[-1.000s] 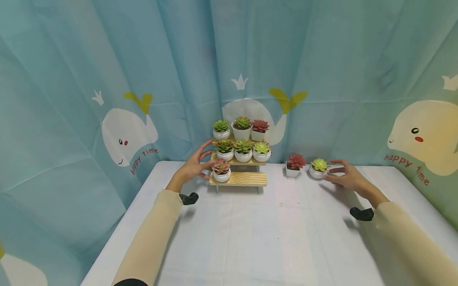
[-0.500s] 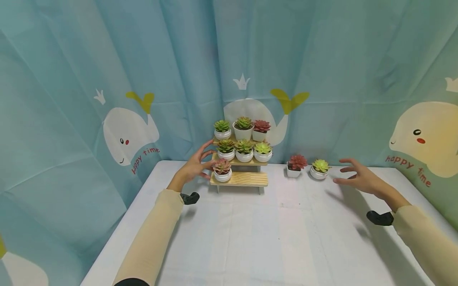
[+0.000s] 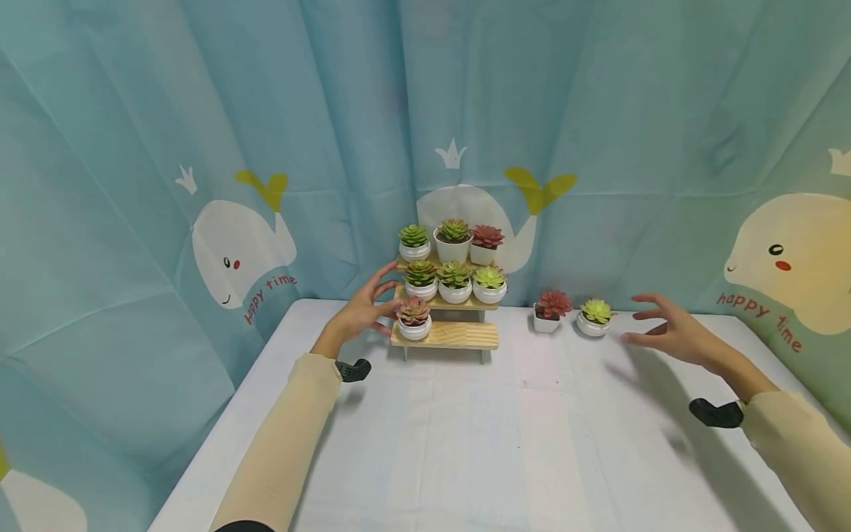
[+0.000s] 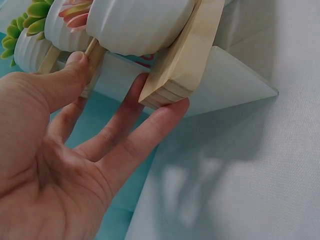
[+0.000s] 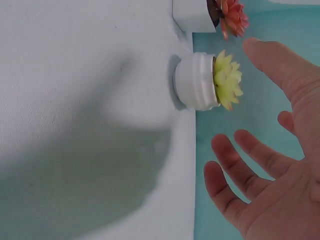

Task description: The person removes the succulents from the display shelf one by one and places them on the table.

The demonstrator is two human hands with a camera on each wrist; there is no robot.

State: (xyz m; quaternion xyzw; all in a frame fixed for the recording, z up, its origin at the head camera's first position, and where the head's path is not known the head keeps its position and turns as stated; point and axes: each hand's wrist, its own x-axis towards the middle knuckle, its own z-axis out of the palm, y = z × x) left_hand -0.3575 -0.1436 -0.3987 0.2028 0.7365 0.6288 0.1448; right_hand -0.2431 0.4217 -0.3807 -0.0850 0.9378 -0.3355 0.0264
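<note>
A three-tier wooden plant stand [image 3: 459, 334] with pale supports holds potted succulents on every tier. My left hand [image 3: 355, 314] is at its left end. In the left wrist view, relaxed fingertips [image 4: 170, 112] touch the end of the lowest plank [image 4: 192, 55], and the thumb lies against the plank above. A pink succulent in a round white pot [image 3: 414, 319] stands on the lowest tier near that hand. My right hand [image 3: 678, 332], fingers spread and holding nothing, hovers right of a yellow-green succulent in a round white pot [image 3: 594, 318], with a gap between them.
A red succulent in a square white pot [image 3: 549, 310] stands left of the yellow-green one. Three pots fill the middle tier and three the top tier. A blue curtain [image 3: 618, 133] with whale prints hangs behind the white-covered table [image 3: 479, 443].
My right hand has drawn back to the right, away from the yellow-green succulent, which stays on the table. My left hand keeps its place at the stand.
</note>
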